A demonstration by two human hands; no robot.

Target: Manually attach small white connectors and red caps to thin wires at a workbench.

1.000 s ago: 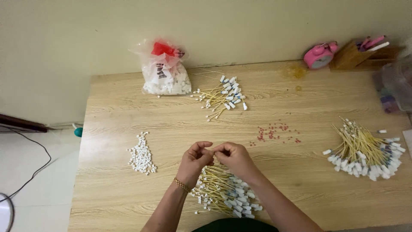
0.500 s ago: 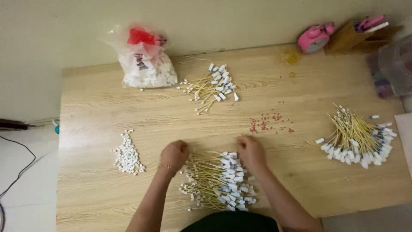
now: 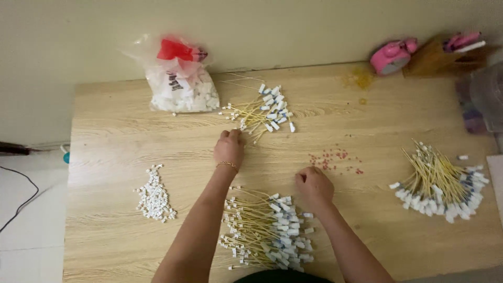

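Reaching left hand (image 3: 229, 149), fingers curled, from near bundle (image 3: 267, 230) up to far wire bundle (image 3: 262, 111), right hand (image 3: 313, 187) resting loosely closed, empty.

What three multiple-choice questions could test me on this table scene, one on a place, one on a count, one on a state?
1. Where is the left hand?
A. at the far pile of sticks
B. on the plastic bag
C. off the table

2. How many piles of yellow sticks lie here?
A. one
B. three
C. five

3. How is the right hand?
A. raised high
B. curled, resting on the table
C. holding the pink object

Answers: 1 A, its fingers reach the pile's near edge. 2 B, far, near and right piles. 3 B, knuckles bent, beside the near pile.
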